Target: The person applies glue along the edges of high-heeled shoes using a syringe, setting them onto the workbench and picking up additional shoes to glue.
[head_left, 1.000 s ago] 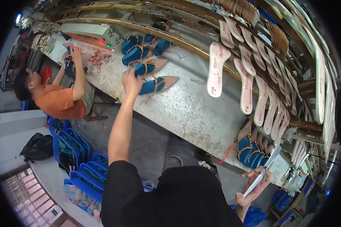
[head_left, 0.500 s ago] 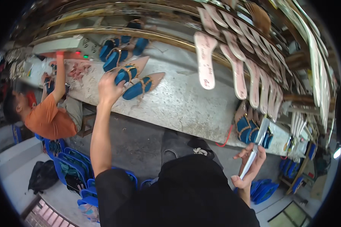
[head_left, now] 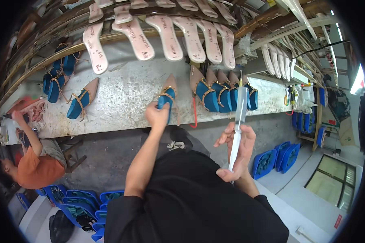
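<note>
Head view: pinching one shoe (head_left: 168, 94) at its heel end with left hand (head_left: 156, 116); clasping a syringe (head_left: 241, 106) in right hand (head_left: 245, 150).

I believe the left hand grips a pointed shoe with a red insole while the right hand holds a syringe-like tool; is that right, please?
Not quite: the insole is blue, not red, as the head view shows. The left hand does grip the pointed shoe, and the right hand holds the syringe-like tool.
</note>
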A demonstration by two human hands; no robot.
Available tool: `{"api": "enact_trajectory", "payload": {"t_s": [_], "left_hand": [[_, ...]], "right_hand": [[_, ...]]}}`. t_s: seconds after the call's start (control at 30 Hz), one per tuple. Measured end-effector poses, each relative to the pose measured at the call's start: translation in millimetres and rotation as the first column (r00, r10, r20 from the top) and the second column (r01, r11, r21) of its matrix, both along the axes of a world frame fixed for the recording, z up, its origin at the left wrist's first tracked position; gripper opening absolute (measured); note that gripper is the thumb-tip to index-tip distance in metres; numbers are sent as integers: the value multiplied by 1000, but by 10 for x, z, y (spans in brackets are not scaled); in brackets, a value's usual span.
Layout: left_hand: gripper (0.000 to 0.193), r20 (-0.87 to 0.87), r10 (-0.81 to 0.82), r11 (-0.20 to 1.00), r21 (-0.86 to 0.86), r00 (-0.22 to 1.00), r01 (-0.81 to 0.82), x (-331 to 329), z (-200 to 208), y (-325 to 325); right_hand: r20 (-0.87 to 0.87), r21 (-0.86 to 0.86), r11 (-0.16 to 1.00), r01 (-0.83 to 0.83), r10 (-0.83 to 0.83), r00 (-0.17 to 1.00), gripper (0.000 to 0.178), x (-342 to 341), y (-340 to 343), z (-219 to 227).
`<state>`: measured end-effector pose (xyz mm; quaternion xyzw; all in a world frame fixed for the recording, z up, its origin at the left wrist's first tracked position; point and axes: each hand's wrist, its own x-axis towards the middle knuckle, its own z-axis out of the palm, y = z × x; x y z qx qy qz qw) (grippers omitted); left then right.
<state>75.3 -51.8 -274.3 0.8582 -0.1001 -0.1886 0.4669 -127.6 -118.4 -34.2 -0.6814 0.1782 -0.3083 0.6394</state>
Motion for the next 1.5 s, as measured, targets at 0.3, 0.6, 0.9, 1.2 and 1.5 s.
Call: {"api": "enact_trajectory", "payload": {"t_s": [0.3,0.6,0.9,1.2,1.5], "left_hand": [[45,187,-105,994,47,977,98,-608,-339,-446],[38,662,327,931,-104,674,-350,3317,-5,1002],[39,555,-353,749,650,753,-127,5767,-951,1104],[37,40,43,982,-184,998,-35,3454,-307,-225],[25,270,67,958,-288,961,14,974,-890,-2021]], "right_hand": [[-29,35,985,168,-167,986,127,-406,-260,-62],[-68,-38,975,221,-223,972,123,267,-171,-48],[-209,-31,898,438,-434,876,122,727,527,56],[-183,7,892,451,-443,878,119,911,594,168],[-136,19,907,421,-415,899,119,176,292,-3]]}}
